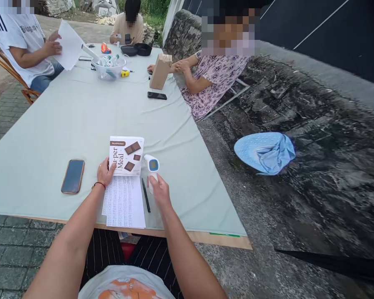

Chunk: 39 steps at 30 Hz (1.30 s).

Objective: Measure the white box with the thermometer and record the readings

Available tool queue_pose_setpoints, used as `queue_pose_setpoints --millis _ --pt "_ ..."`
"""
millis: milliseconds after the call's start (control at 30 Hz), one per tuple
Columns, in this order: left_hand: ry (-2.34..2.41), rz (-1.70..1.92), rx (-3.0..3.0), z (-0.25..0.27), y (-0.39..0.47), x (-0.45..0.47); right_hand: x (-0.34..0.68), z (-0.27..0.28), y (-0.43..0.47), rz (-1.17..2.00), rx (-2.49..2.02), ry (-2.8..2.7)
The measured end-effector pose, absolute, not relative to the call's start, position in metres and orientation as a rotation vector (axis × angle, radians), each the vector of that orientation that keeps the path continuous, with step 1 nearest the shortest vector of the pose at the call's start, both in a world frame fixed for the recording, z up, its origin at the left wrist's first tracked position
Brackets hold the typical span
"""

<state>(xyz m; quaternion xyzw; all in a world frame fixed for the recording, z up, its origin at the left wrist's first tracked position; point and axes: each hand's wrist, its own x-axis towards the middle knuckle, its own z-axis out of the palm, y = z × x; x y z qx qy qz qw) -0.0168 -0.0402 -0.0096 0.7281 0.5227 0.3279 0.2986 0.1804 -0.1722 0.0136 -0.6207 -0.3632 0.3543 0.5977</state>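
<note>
My left hand (105, 172) grips the left side of a white NutriMotion box (126, 157) printed with brown chocolate pieces, its thumb on the front. In my right hand (159, 189) is a white infrared thermometer (152, 166), held by its handle, its blue-rimmed display facing me. The thermometer's head is beside the box's right edge. Printed sheets of paper (124, 203) lie under and in front of the box. A black pen (146, 195) rests along the right edge of the sheets, between them and my right hand.
A smartphone (72, 176) lies left of my left hand. Farther off are a black phone (157, 95), a wooden block (161, 71), a clear plastic bowl (107, 74) of bottles and a yellow tape measure (125, 73). Several people sit around the table (81, 120). A blue cap (264, 153) lies off its right side.
</note>
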Motion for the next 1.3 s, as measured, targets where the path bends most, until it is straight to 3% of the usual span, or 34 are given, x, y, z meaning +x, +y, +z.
queue_pose_setpoints --millis 167,367,1300 --pt "1.394 0.868 1.972 -0.01 -0.039 -0.018 0.143 0.037 -0.136 1.038 -1.169 -0.734" --pt "1.439 0.829 2.03 -0.015 -0.037 -0.018 0.138 0.039 -0.116 1.135 -1.174 -0.651" --pt "1.476 0.79 1.975 -0.01 -0.038 -0.017 0.138 0.053 -0.133 1.133 -1.108 -0.656"
